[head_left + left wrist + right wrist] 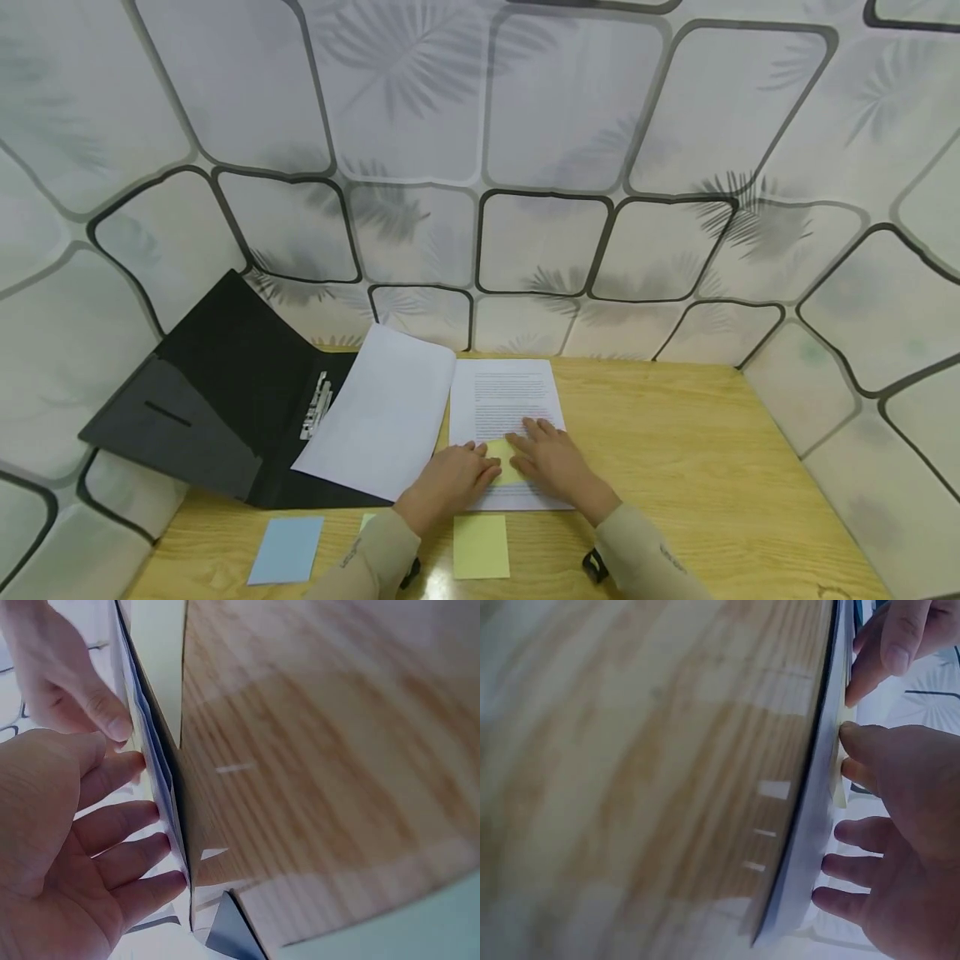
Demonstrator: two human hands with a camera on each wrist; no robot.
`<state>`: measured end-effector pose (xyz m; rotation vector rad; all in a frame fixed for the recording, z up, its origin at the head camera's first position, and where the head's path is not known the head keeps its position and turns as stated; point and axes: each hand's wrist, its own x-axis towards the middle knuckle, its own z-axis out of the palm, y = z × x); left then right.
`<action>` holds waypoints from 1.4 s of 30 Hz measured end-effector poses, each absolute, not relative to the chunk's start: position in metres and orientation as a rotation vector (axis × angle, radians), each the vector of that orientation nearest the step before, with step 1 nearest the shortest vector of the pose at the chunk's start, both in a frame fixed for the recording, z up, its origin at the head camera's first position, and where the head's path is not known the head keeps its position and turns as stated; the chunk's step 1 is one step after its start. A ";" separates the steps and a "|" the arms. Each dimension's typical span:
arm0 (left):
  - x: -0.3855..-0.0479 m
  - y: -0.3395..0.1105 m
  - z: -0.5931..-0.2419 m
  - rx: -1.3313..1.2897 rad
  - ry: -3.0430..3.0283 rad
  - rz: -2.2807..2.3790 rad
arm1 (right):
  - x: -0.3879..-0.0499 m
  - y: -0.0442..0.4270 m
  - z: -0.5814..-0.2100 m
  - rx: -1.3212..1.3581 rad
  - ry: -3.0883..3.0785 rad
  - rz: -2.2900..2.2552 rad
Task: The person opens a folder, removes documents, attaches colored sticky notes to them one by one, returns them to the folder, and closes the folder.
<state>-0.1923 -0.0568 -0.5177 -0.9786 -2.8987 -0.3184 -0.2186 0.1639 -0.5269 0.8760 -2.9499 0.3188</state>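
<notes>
A yellow sticky note [504, 463] lies on the lower part of a printed sheet [510, 387]. My left hand [450, 477] touches the note's left side with its fingertips. From the other side, my right hand [555, 463] rests its fingers on the note and the sheet, spread and only slightly bent. Both wrist views show the fingertips against the paper surface, with the right thumb [862, 742] at the note's edge. Left of the sheet, a blank white page [386, 408] is turned over across an open black folder [225, 400]. The hands hide part of the note.
The folder has a metal clip [317, 408], and its cover leans up at the left. In front lie a blue sticky note [287, 550], a yellow one [482, 547] and a pale one [367, 520] partly behind the left sleeve. A patterned curtain [543, 242] surrounds the wooden table [697, 467].
</notes>
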 end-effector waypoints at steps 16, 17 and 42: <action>-0.195 -0.051 -0.518 -0.868 -2.911 -0.192 | -0.216 0.177 -0.528 0.848 -3.034 0.261; -0.195 -0.050 -0.518 -0.848 -2.935 -0.156 | -0.216 0.177 -0.528 0.847 -3.038 0.266; -0.194 -0.051 -0.515 -0.691 -3.064 -0.083 | -0.218 0.187 -0.527 0.856 -3.091 0.538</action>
